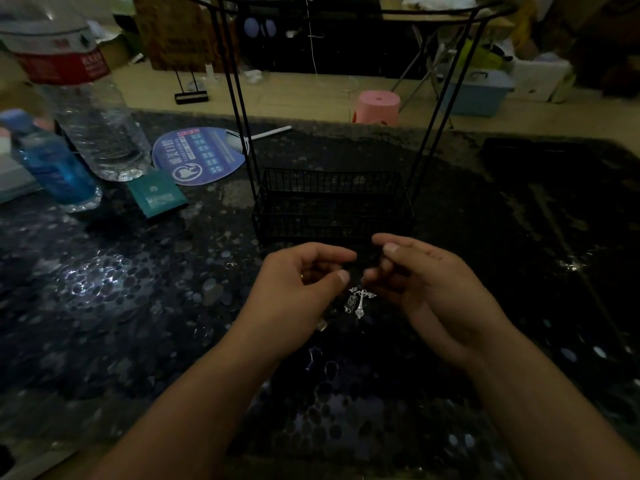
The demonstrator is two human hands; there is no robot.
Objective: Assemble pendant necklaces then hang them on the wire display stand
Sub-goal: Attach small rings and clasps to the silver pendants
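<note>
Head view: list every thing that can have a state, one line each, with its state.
left hand: fingers curled, thumb near forefinger; what it holds is too dark to tell
right hand: fingers curled as if pinching; cord not visible
cross pendant: dangling between the hands
wire display stand: upright, no necklace visible on it
large water bottle: upright
blue bottle: upright

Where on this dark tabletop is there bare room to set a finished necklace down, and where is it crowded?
Bare tabletop lies right of the wire display stand, past the right hand, and left of the left hand, below the teal packet. The far-left corner is crowded: large water bottle, blue bottle, round fan. Silver pendants hang between the hands.
</note>
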